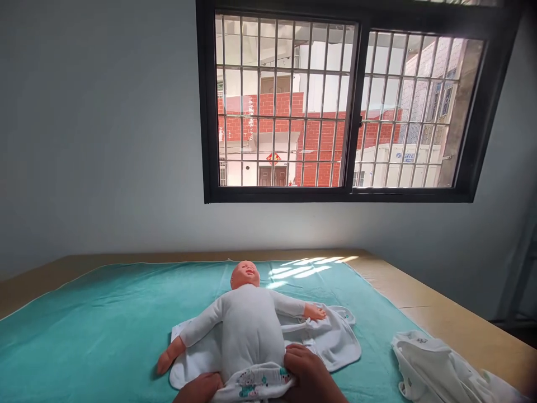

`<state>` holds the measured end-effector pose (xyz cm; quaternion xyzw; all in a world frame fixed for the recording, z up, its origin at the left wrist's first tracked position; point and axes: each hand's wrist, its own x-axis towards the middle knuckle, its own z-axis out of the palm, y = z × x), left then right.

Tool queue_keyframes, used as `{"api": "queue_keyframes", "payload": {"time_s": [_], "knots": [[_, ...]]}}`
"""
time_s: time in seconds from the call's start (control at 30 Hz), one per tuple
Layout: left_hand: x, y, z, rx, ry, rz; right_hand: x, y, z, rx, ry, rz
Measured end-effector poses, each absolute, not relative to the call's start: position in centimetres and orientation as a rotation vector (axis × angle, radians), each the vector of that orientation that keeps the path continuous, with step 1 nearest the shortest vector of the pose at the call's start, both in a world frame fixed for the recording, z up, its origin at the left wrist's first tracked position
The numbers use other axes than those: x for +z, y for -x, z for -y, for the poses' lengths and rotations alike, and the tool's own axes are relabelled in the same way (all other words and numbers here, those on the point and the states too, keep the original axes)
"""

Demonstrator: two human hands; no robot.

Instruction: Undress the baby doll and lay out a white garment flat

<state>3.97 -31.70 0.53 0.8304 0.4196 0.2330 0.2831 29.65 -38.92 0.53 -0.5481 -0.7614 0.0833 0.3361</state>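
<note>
A baby doll (251,316) with a white cloth body lies on its back, head toward the window and arms spread. Beneath it a white baby top (342,341) is laid out flat, its sides showing past both arms. Across the doll's lower body runs the printed waistband of white baby pants (264,380). My left hand (200,388) is closed on the band's left end, fingers partly out of frame. On the other end, my right hand (308,372) grips the band with curled fingers. The doll's legs are hidden below the frame.
A green cloth (104,324) covers most of the wooden table (423,296). At the right lies a crumpled white garment (440,369). Behind the table stands a wall with a barred window (354,193), and sunlight falls near the doll's head.
</note>
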Motion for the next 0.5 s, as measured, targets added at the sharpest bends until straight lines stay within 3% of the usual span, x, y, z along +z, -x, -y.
{"api": "queue_keyframes", "payload": {"time_s": [0.23,0.5], "knots": [[8.2,-11.1,25.5,0.914,-2.242,-1.067,-4.1,-30.6,36.4,-0.035,1.582,2.038],[10.7,-14.6,22.1,1.025,-2.289,-1.022,-3.1,-31.0,35.5,0.401,1.576,1.871]]}}
